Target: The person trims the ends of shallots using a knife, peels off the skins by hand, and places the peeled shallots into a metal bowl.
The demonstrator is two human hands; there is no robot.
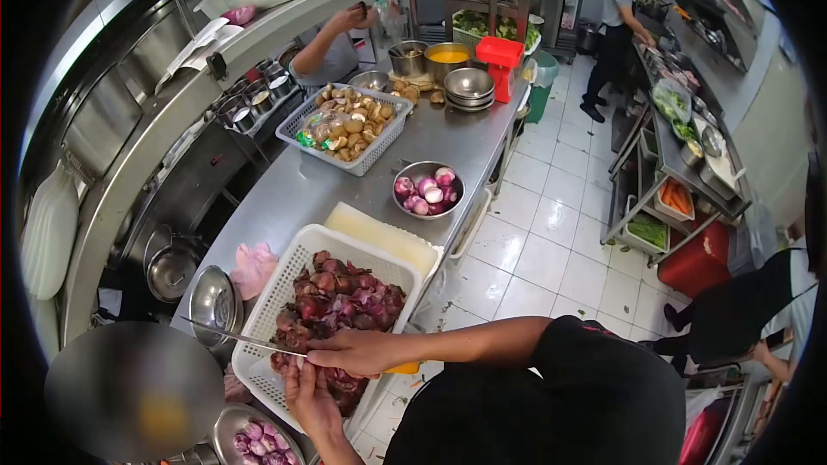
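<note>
My right hand [353, 351] is closed round a knife [245, 338], whose long blade points left over a white perforated crate [258, 317]. Part of a yellow handle [403, 368] shows behind that hand. Just below the blade, my left hand [312, 398] has its fingers bent around what looks like a red onion, mostly hidden by the fingers. Unpeeled red onions [340, 297] fill much of the crate under both hands. Peeled onions [263, 441] lie in a metal bowl at the bottom edge, and more peeled onions [428, 190] sit in a steel bowl farther up the table.
A pale cutting board [379, 237] lies beside the crate. A metal bowl [213, 301] and pink cloth [253, 269] are at its left. Farther along stand a mushroom basket [379, 155] and a red scale [500, 65]. Co-workers stand behind the table, at the right counter [633, 232] and lower right.
</note>
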